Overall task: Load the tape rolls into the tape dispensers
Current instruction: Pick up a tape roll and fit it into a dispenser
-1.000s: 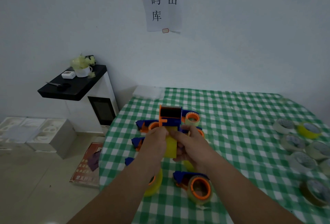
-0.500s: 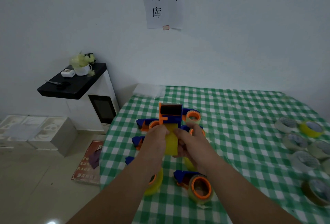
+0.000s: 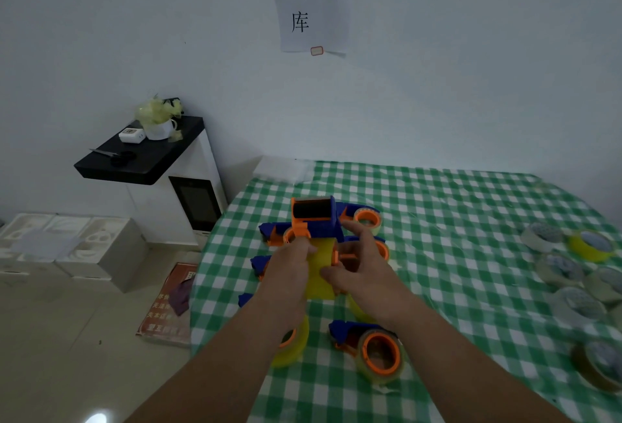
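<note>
At the centre of the frame both hands hold up a blue and orange plastic tape dispenser with a yellowish translucent tape roll seated in it, raised above the green and white checked tablecloth. The left hand has its fingers curled round the left side of the roll, thumb pressed near the orange bracket. The right hand grips the right side, fingers bent round the orange hub and thumb lying on the face of the tape. Behind and under the hands several more loaded blue and orange dispensers lie on the cloth: one at upper centre, one at lower centre with an orange-cored roll, and others partly hidden by the forearms. A group of loose tape rolls sits at the right edge of the frame, well apart from the hands. At the upper left stands a white cabinet with a black top carrying a white mug and scissors. A paper sign with Chinese characters hangs on the wall at top centre.
</note>
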